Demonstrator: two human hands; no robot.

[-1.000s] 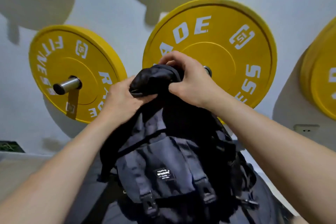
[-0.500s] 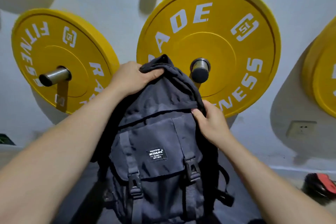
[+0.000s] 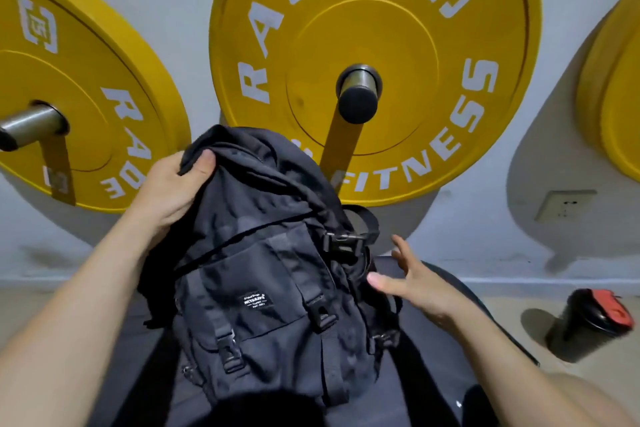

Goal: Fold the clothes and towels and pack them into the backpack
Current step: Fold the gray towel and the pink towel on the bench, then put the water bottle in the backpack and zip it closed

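My left hand (image 3: 171, 191) is clamped on the top of the backpack (image 3: 270, 291), at its 11 o'clock corner, with the pack upright mid-view. Right hand (image 3: 420, 284) sits at its 3 o'clock, fingers spread, holding nothing. There's a yellow plate (image 3: 374, 28) on the wall at 12.

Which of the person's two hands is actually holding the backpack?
The left hand: its thumb and fingers pinch the backpack's top flap. The right hand hovers beside it with fingers spread, gripping nothing.
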